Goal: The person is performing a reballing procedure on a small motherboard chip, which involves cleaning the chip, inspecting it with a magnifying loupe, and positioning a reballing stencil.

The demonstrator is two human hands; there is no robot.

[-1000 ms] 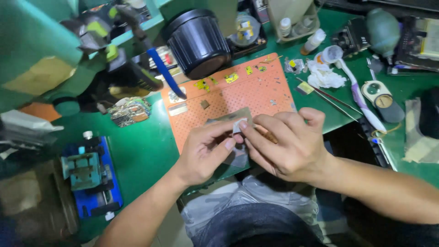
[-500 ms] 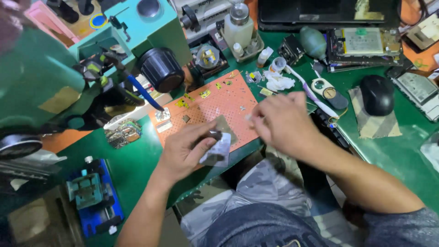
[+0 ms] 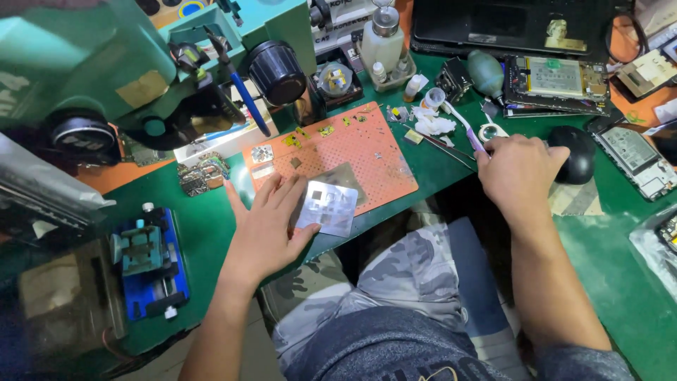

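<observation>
Left hand [image 3: 264,229] flat and spread, thumb pinning the thin metal stencil [image 3: 326,207]; right hand [image 3: 518,173] curled by the purple-handled brush [image 3: 462,127], grip hidden, can't tell.
Stencil: shiny, square, lying on the perforated orange mat [image 3: 352,152] just right of my left fingers. Black mouse [image 3: 575,152] crowds the right hand; microscope [image 3: 141,77] looms above the left. Half a second ago both hands met over the mat; the right has since swung away.

Black computer mouse [image 3: 577,153], blue vise [image 3: 149,259], green microscope [image 3: 106,63], laptop [image 3: 515,28]
</observation>
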